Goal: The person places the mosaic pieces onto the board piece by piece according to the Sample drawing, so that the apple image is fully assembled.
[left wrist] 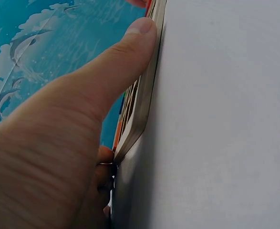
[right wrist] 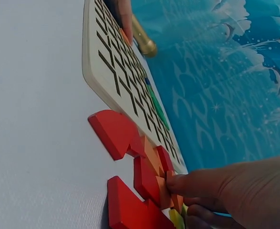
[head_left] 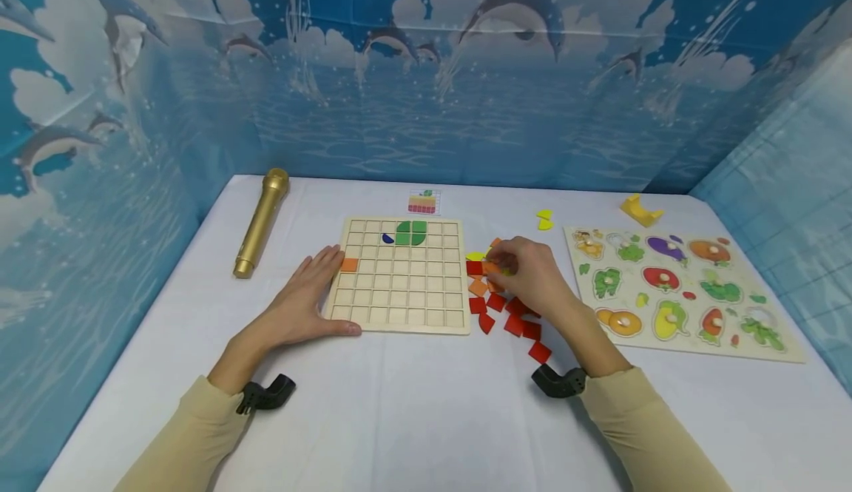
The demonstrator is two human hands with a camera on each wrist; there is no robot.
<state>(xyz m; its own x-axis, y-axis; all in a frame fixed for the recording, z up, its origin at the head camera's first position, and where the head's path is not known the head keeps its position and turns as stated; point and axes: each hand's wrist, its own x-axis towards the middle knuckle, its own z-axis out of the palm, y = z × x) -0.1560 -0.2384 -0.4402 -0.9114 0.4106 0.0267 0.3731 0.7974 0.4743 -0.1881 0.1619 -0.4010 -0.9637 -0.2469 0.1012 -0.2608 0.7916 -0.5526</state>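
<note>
A wooden grid board point(head_left: 399, 296) lies flat, holding an orange square point(head_left: 349, 264) in its left column, green quarter-round pieces point(head_left: 410, 233) and a small blue piece point(head_left: 388, 238) near its top. My left hand point(head_left: 306, 296) rests along the board's left side, fingers extended, thumb point(left wrist: 140, 40) at the near edge. Right of the board, my right hand point(head_left: 532, 274) is over a loose heap of red pieces point(head_left: 515, 324), orange ones and yellow ones. Its thumb and fingers pinch an orange piece point(right wrist: 173, 186) at the heap, beside a red square point(right wrist: 164, 158). The curled fingertips are partly hidden.
A small picture card point(head_left: 424, 202) lies behind the board. To the left is a gold microphone point(head_left: 262, 223). On the right are a vegetable puzzle board point(head_left: 685, 292), a yellow curved block point(head_left: 641, 211) and two yellow pieces point(head_left: 544, 219). A dolphin-print curtain point(head_left: 426, 122) surrounds the white table.
</note>
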